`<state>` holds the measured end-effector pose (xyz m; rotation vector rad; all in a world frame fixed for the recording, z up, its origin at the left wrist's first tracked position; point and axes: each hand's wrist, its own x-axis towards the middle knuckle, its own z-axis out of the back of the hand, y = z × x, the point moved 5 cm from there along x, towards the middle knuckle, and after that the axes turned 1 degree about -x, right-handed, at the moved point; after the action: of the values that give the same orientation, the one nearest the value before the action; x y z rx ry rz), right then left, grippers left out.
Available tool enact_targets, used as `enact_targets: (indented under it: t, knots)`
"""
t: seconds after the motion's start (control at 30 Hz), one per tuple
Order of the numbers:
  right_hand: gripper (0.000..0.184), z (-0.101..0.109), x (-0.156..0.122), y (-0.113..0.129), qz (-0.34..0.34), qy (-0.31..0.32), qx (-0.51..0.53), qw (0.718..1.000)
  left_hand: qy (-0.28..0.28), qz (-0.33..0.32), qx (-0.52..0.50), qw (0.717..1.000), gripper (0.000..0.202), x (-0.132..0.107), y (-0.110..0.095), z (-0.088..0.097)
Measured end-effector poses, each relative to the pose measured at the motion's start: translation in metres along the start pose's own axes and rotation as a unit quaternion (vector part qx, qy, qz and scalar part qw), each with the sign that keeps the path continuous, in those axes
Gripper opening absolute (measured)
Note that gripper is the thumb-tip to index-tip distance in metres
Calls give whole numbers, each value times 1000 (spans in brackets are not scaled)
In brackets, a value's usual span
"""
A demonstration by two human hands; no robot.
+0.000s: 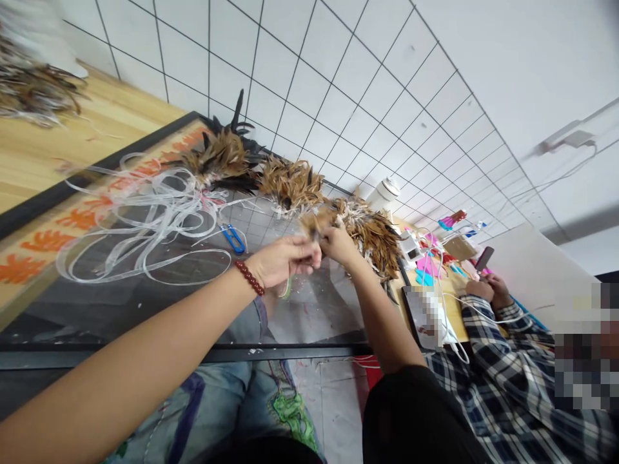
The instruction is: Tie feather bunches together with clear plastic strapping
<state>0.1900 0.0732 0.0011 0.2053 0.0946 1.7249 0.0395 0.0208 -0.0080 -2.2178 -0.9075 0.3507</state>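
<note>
My left hand [285, 259], with a red bead bracelet [249, 277] on the wrist, is closed in a pinch on a small bunch of brown feathers [314, 223]. My right hand [337, 243] meets it from the right, fingers closed on the same bunch. Both hands hover over a glass tabletop [145, 309]. Beyond them lie bundles of brown and black feathers [290, 183], and a larger feather pile [374, 235] sits just right of my right hand. What the fingers do at the bunch's base is hidden.
A tangle of clear plastic strips [145, 219] and blue scissors [233, 238] lie on the glass at left. A wire grid panel [338, 84] covers the wall. Another person in a plaid shirt [507, 374] sits at right holding a phone [483, 258]. More feathers [33, 90] lie far left.
</note>
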Motion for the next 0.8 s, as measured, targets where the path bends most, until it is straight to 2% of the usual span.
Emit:
enact_targets:
  t: [0.1, 0.17, 0.23, 0.3, 0.37, 0.43, 0.5, 0.63, 0.8]
  knots:
    - [14, 14, -30, 5, 72, -79, 65, 992, -136, -86, -69, 985, 8, 3, -16, 18]
    - [12, 21, -45, 5, 99, -121, 137, 978, -192, -105, -70, 973, 8, 3, -20, 25]
    - [12, 21, -54, 4, 96, -122, 222, 963, -225, -123, -38, 966, 5, 3, -21, 29]
    - [17, 16, -56, 5, 75, -77, 310, 945, -243, -144, 21, 959, 5, 3, -20, 28]
    - [22, 8, -56, 10, 59, 1, 389, 919, -252, -156, 85, 951, 10, 2, -19, 26]
    - [26, 2, -56, 16, 55, 66, 449, 889, -249, -150, 131, 948, 14, 3, -17, 23]
    - [29, 0, -56, 20, 50, 96, 485, 868, -230, -128, 151, 953, 17, 4, -15, 21]
    - [32, -2, -54, 19, 33, 103, 499, 860, -209, -67, 169, 961, 15, 5, -9, 21]
    - [29, -2, -53, 16, 13, 49, 519, 853, -260, -48, 156, 952, 11, 6, -3, 28]
